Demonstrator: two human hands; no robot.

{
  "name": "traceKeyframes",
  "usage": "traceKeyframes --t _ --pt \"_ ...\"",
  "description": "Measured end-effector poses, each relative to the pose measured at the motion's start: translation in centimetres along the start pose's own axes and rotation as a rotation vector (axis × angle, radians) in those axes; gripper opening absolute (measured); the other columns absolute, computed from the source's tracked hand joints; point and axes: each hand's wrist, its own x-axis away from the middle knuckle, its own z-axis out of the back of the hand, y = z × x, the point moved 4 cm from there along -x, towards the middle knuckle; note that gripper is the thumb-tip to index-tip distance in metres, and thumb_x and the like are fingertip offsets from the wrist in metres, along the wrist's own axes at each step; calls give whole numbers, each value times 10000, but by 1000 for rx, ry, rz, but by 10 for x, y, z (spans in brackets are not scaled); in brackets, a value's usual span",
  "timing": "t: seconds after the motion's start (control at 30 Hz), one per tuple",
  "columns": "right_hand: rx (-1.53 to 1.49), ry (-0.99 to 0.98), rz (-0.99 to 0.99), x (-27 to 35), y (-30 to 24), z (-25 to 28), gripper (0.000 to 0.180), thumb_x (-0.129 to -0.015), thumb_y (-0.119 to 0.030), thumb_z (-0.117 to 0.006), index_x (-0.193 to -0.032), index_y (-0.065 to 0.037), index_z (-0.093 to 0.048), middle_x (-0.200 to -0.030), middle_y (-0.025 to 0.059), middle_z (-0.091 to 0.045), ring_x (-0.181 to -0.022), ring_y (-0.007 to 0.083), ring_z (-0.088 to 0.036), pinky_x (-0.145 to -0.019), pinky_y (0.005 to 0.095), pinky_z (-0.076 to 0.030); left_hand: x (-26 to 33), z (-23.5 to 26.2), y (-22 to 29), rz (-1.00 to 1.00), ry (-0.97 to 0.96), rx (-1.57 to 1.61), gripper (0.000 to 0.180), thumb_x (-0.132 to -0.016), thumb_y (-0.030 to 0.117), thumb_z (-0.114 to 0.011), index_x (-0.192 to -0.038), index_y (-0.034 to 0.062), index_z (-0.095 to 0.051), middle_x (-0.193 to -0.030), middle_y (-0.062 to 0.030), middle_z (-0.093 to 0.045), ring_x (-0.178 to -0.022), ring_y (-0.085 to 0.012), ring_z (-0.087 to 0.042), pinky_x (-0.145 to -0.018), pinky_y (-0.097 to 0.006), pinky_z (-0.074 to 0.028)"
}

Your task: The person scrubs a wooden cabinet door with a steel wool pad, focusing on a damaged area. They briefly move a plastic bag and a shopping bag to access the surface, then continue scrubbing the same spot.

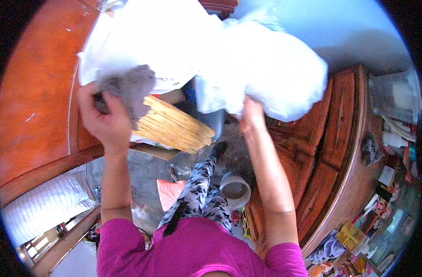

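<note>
My left hand [105, 121] is closed on a crumpled grey cloth [136, 87], which bunches up above the fingers. Raised on the other side, my right hand [252, 114] grips the lower edge of a puffy white bundle [282, 69]. Glare hides whether that bundle is plastic or fabric. Behind the grey cloth spreads a large, bright white item [160, 39], its details washed out. A bundle of thin yellowish sticks or a rolled slat mat [178, 127] lies below and between my hands.
A brown wooden cabinet [329, 175] stands on the right, beside crowded small items [359, 235]. An orange-brown wooden panel [40, 92] fills the left, above a striped pillow [49, 203]. Near my legs are a white bucket [235, 198] and a pink item [169, 194] on the floor.
</note>
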Motion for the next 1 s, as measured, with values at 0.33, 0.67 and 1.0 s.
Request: traceKeyframes --t 0.33,0.67,1.0 --pt "943 -124 266 -28 62 -149 768 -928 -608 -445 -1467 -63 -478 -1525 226 -446 -1366 406 -474 -1156 448 -363 -122 63 -3 -58 296 213 158 -1003 112 -589 -1090 -18 -602 -961 -47 -631 -899 -119 -574 -818 -280 -485" --pt "321 104 301 -1 47 -95 834 -810 -494 -781 -1456 -52 -493 -1503 174 -494 -1391 341 -442 -1172 448 -311 -152 22 -7 -313 160 122 168 -969 110 -636 -1104 10 -639 -965 -30 -656 -903 -123 -603 -828 -281 -506" --pt "165 173 336 6 22 -113 881 -806 -480 -778 -1433 53 -464 -1532 279 -400 -1453 395 -313 -1212 470 -215 -77 -105 -3 -261 -937 -181 388 -856 180 -682 -1208 48 -586 -1155 -215 -654 -1101 -422 -620 -947 -453 -505"
